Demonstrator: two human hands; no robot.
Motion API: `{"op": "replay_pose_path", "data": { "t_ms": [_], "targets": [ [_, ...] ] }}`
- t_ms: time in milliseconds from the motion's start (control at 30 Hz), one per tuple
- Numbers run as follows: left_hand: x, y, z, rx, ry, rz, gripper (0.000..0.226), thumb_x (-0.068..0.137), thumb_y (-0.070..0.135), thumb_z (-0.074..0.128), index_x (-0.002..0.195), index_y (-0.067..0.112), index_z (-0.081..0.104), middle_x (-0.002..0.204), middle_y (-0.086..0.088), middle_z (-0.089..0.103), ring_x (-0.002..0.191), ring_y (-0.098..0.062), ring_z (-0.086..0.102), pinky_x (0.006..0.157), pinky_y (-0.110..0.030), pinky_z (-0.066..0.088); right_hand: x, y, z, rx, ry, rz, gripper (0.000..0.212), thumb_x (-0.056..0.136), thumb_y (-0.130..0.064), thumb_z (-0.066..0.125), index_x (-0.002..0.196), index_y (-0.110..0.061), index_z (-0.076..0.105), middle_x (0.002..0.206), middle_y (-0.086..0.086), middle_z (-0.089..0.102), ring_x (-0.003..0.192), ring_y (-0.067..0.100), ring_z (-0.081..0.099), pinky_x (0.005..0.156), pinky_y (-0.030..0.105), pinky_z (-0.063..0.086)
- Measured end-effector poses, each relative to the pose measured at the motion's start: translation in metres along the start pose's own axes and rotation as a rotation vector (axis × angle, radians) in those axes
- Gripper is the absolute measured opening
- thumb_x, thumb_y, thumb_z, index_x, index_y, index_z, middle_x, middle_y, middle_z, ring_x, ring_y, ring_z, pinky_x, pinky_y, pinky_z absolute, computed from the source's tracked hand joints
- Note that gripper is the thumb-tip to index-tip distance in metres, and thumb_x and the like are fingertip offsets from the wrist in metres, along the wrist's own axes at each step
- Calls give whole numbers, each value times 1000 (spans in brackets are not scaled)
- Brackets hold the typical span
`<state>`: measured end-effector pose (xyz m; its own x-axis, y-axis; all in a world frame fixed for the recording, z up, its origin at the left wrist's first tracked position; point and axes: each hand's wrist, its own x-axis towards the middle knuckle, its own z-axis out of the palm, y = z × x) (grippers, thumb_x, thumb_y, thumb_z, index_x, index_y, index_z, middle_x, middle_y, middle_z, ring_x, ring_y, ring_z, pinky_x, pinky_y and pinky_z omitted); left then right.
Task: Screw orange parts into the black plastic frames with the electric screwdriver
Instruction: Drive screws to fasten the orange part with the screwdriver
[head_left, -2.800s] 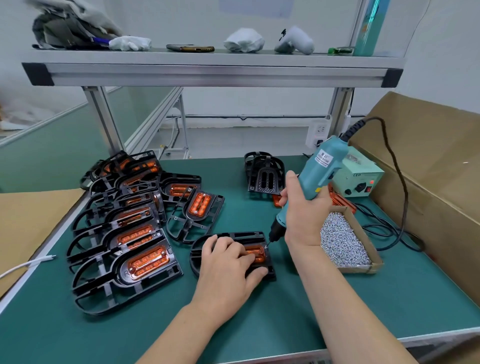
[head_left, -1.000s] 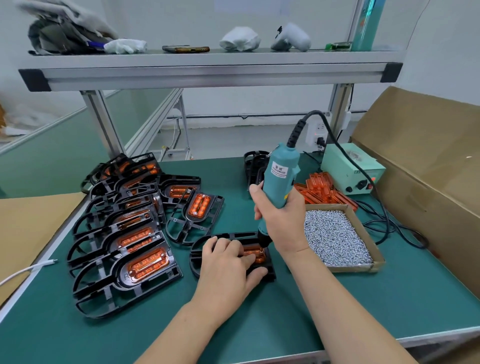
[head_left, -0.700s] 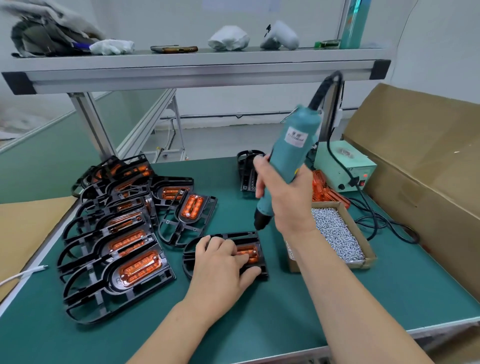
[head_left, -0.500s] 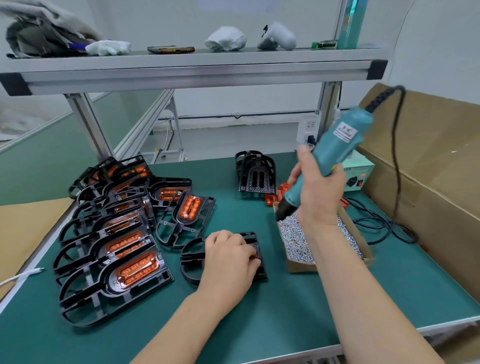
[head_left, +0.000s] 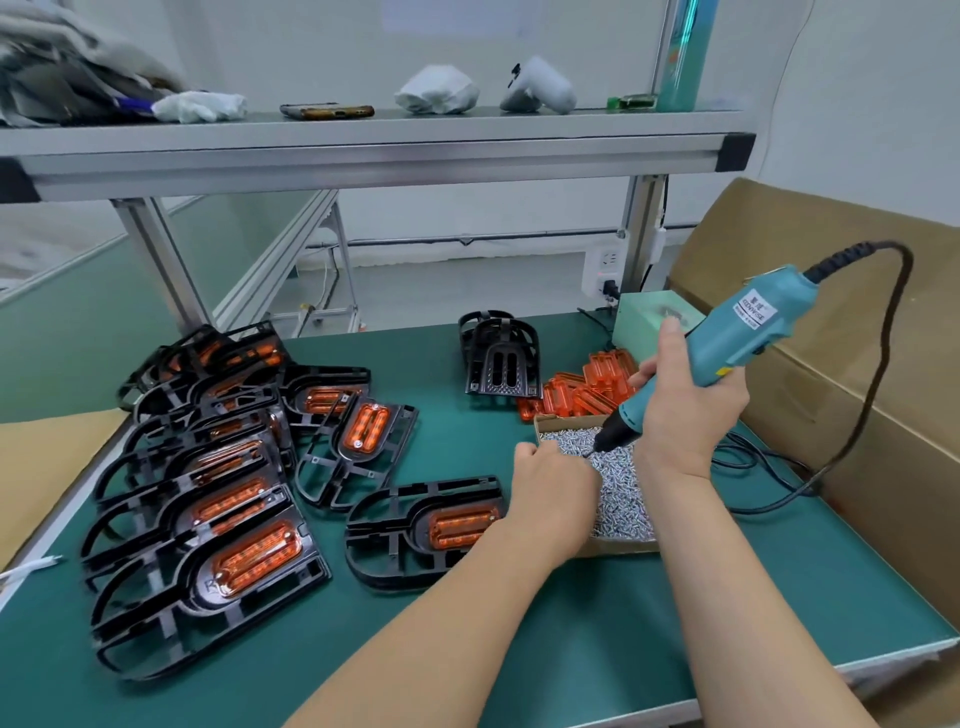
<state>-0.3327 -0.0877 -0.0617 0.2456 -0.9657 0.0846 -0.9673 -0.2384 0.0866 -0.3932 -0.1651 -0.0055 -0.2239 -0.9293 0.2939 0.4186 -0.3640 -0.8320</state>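
Screwdriver (head_left: 727, 348) tip in screw box (head_left: 623, 546)

The left hand (head_left: 553, 483) has let go of the frame (head_left: 405, 525) and moved to the box (head_left: 618, 545). The right hand (head_left: 685, 410) has swung the screwdriver (head_left: 722, 343) off the frame, and its tip now dips into the screws (head_left: 618, 488).

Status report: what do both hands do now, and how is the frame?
Right hand grips electric screwdriver, tip over screw box. Left hand curled at box edge, contents unseen. Black frame with orange part lies on mat, no hand holding it.
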Motion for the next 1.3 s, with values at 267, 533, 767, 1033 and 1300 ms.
{"op": "replay_pose_path", "data": {
  "t_ms": [267,533,767,1033,1300],
  "targets": [
    [-11,-6,12,-396,266,-58,16,91,21,59,90,26,74,85,5,71,89,-19,49,79,-33,29,3,1,-5,1,37,17,20,91,-27,72,98,-18,56,61,0,61,49,17,57,53,29,51],
    [-39,-43,-4,-1357,306,-383,21,79,6,74,70,22,66,70,1,68,66,-12,58,65,-26,48,-10,-12,2,101,61,105,19,91,-29,72,95,-18,57,58,0,61,49,18,56,53,31,50],
    [-70,-79,-6,-1417,338,-349,24,78,3,76,69,23,69,69,-1,69,64,-10,61,62,-20,50,-39,-26,21,232,8,211,19,93,-21,70,90,-15,52,52,-3,55,42,12,51,45,23,45],
    [-95,-91,-2,-1609,376,-397,19,79,0,77,77,19,75,83,-14,74,78,-20,69,71,-28,55,-70,-29,37,279,-65,269,21,93,-18,70,93,-13,50,50,-10,56,42,6,51,43,21,42],
    [-106,-101,-6,-1691,362,-398,19,80,-2,75,77,17,76,83,-13,73,80,-21,67,83,-37,53,-84,-29,46,261,-94,283,20,92,-20,71,88,-17,51,51,-5,56,42,12,50,47,23,44]
  ]
}}
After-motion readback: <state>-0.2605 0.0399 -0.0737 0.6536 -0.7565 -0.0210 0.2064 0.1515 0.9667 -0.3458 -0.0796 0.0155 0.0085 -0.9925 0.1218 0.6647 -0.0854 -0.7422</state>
